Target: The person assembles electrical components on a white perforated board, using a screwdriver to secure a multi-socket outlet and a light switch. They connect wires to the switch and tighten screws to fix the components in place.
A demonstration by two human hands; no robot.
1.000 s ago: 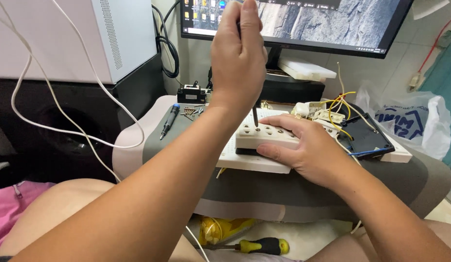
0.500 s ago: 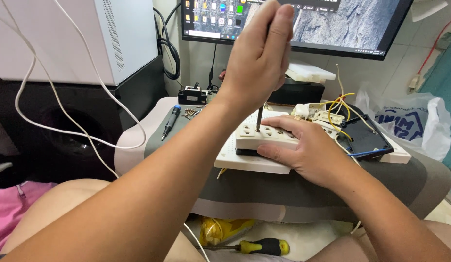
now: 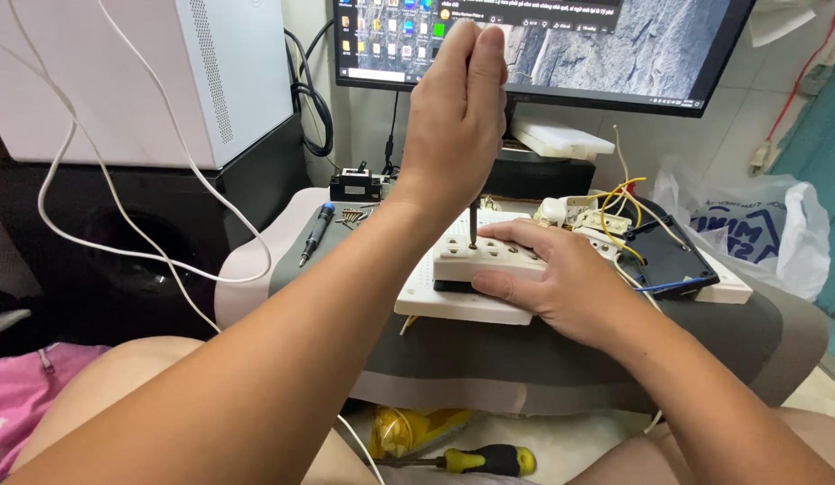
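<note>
Off to the left of my left hand point(image 3: 458, 117), a small blue-handled screwdriver point(image 3: 315, 232) lies on the grey surface point(image 3: 561, 359). My left hand is closed around a screwdriver point(image 3: 472, 224), its shaft upright with the tip on the white socket block point(image 3: 489, 263) directly below. My right hand point(image 3: 561, 278), just right of that, grips the block, pinning it down on a white board point(image 3: 458, 304).

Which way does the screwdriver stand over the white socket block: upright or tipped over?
Upright. The left hand grips the screwdriver from above, its shaft vertical, tip on the white socket block, which the right hand steadies.
</note>
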